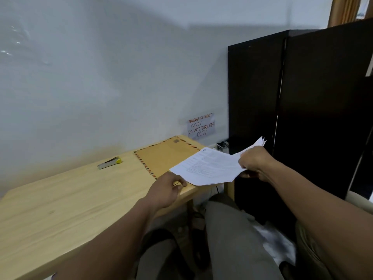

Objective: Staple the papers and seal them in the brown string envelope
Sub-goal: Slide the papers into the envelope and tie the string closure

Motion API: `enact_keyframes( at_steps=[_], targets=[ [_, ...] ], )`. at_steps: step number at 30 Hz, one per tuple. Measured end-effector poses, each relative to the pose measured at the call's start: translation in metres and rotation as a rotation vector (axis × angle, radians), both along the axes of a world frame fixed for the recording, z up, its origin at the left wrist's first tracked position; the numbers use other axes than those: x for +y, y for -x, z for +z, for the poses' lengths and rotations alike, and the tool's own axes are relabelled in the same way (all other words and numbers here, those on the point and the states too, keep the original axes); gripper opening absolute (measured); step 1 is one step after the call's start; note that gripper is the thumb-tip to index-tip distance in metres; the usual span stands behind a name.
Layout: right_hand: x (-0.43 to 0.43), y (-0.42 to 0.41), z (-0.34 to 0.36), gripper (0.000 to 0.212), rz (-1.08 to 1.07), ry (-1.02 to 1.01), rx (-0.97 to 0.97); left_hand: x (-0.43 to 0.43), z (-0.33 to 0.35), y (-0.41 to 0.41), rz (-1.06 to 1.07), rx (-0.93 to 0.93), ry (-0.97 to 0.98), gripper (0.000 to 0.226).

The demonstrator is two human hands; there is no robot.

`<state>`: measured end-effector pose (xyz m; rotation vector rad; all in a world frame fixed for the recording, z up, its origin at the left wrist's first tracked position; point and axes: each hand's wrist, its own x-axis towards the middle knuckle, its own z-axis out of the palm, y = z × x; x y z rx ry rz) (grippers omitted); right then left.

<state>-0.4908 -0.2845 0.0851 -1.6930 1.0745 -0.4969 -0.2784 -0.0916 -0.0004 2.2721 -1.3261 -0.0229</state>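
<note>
While the right hand [254, 162] pinches the fanned white printed papers [210, 166], left hand [168, 189] fingers curled holding nothing visible, misaligned sheets risk stapling crooked

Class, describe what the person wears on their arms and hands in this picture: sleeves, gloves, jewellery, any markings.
Both forearms are bare up to the frame edge, with no sleeve showing. The left hand and right hand wear no gloves. No ring, watch, bracelet or marking is visible.

Both bare forearms reach forward. The left hand [168, 188] sits at about six o'clock, fingers curled, knuckles up. The right hand [254, 163], toward three o'clock, is closed in a pinching fist.
</note>
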Motion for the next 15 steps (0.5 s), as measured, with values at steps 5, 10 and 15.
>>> enact_keyframes(
  at_steps=[5,10,15],
  targets=[
    [0.006,0.005,0.005,0.024,-0.066,-0.130,-0.176,-0.001,0.001,-0.009,-0.041,-0.190,-0.100,0.029],
    [0.024,0.007,0.005,0.027,-0.067,-0.246,-0.390,0.001,0.004,-0.012,-0.055,-0.356,-0.150,0.033],
    [0.024,0.017,0.012,0.028,-0.045,-0.273,-0.406,0.004,0.003,-0.010,-0.049,-0.449,-0.142,0.042]
  ],
)
